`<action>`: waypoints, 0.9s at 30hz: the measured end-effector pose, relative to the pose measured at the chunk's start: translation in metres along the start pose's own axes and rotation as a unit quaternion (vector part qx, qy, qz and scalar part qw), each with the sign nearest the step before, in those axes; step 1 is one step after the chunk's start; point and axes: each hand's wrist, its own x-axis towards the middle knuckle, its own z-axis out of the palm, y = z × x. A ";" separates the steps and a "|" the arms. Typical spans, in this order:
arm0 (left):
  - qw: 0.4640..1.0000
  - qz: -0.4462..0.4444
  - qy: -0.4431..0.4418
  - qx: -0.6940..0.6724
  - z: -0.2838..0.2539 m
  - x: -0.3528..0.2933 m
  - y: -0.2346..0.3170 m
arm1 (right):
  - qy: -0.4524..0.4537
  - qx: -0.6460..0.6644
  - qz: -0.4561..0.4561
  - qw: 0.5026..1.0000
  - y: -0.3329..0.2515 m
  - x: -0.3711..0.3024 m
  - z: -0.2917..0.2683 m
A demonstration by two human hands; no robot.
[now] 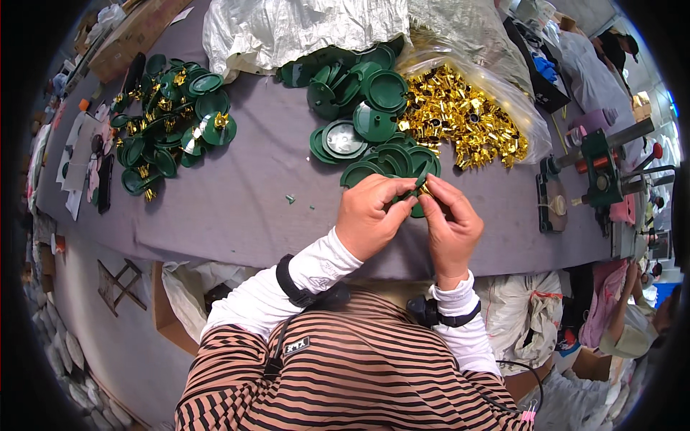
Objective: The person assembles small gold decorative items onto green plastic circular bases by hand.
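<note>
Above the near side of the pile of green plastic discs [377, 93], my two hands meet fingertip to fingertip. My left hand [369, 215] pinches a green disc [417, 210], seen almost edge-on and partly covered by the fingers. Between the thumb and fingers of my right hand [453, 226] is a small shiny gold piece [425, 189], pressed against the disc. How far the two are joined is hidden by my fingers. Just beyond, a heap of loose gold pieces [467, 118] spills from a clear plastic bag [535, 129].
At the left lies a pile of green discs with gold pieces attached [169, 115]. A green hand press [600, 169] stands at the right edge of the grey-covered table [266, 187]. A white woven sack [302, 29] lies at the back. Another person's arm [619, 305] shows at far right.
</note>
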 end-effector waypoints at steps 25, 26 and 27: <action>0.911 -0.056 0.051 0.405 -0.036 0.087 -0.043 | -0.032 -0.419 -0.108 0.901 0.099 0.064 -0.063; 0.912 -0.054 0.051 0.403 -0.031 0.089 -0.049 | -0.011 -0.419 -0.125 0.899 0.097 0.064 -0.062; 0.920 -0.060 0.075 0.381 -0.028 0.092 -0.054 | 0.011 -0.417 -0.141 0.898 0.096 0.064 -0.061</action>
